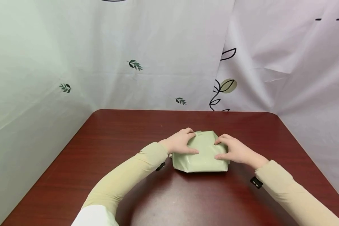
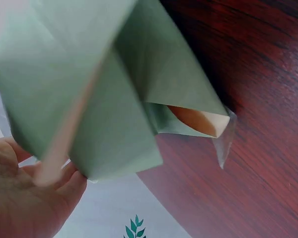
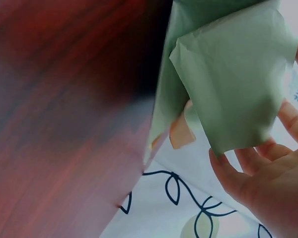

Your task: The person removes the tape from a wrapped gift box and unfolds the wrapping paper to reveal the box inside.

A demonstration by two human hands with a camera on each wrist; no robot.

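Observation:
A package wrapped in pale green paper (image 1: 205, 153) lies on the table, right of the middle. My left hand (image 1: 182, 142) grips its left side, thumb stretched over the top and fingers at the far left edge. On the opposite side my right hand (image 1: 234, 149) holds the package with bent fingers and thumb over the top. In the left wrist view, a loose end flap (image 2: 114, 119) stands out, and a tan inner surface (image 2: 201, 123) shows in a fold. Fingertips reach the edge of another flap (image 3: 233, 84) in the right wrist view. Clear tape (image 1: 199, 133) sits at the far edge.
The dark red wooden table (image 1: 124, 131) has rounded far corners. White cloth (image 1: 164, 47) with leaf prints hangs behind it and along both sides. Black wrist cameras (image 1: 256, 182) are strapped under both sleeves.

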